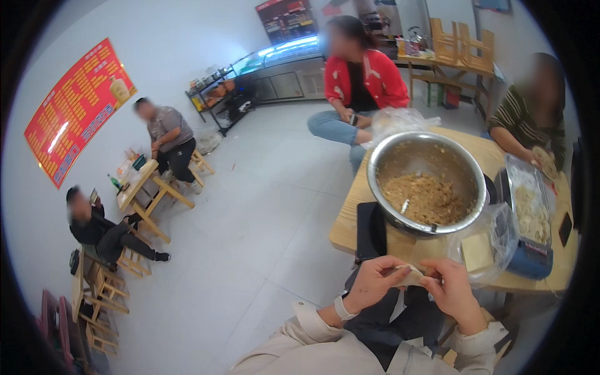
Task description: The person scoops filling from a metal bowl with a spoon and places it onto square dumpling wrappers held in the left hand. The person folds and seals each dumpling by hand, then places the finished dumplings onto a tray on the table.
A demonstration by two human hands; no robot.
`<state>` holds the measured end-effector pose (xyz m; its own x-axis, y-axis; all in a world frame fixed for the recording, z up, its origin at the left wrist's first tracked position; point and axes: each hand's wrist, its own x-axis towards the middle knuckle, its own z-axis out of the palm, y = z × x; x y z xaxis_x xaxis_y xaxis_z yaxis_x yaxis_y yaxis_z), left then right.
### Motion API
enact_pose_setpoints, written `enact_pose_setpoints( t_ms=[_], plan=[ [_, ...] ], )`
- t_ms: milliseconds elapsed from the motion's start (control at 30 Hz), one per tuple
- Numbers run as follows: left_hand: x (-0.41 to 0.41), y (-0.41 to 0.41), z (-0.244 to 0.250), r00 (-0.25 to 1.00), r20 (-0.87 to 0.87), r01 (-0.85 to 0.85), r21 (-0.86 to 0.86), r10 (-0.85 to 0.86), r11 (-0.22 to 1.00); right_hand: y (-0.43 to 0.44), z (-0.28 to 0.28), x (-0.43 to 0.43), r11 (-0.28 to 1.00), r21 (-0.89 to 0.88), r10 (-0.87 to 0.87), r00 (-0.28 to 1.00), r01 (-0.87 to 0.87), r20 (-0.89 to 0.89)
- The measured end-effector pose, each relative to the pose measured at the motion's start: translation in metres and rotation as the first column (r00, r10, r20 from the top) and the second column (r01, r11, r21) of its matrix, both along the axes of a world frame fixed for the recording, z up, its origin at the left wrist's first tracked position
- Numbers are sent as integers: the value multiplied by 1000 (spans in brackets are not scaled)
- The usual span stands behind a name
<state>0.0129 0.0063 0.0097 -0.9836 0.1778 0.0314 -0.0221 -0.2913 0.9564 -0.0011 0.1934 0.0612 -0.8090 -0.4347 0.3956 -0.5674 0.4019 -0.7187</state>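
Note:
My left hand (377, 283) and my right hand (447, 286) pinch a folded dumpling wrapper (408, 275) between them, over my lap at the table's near edge. Beyond them stands a large steel bowl (478, 206) of minced filling (422, 199), a utensil partly sunk in it. A stack of square wrappers (477, 251) lies in a clear plastic bag (504, 229) to the right of the bowl. Farther right, a clear tray (532, 211) holds several pale dumplings, above a blue device that looks like a scale (529, 262).
A black phone-like object (371, 229) lies at the left edge of the wooden table (347, 225). A person in a red jacket (365, 79) sits across; another in a striped top (529, 117) holds something pale at the right. Two people sit at tables farther left.

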Motion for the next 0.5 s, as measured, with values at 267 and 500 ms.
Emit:
enact_pose_setpoints(
  t_ms=[267,500],
  plan=[
    [0,-5,8,995,86,49,-20,-48,999,2,-7,-3,997,-32,-67,998,67,9],
    [5,-4,-4,961,-54,-277,-165,272,947,-11,-9,-6,996,-51,-76,995,73,-67]
  ],
)
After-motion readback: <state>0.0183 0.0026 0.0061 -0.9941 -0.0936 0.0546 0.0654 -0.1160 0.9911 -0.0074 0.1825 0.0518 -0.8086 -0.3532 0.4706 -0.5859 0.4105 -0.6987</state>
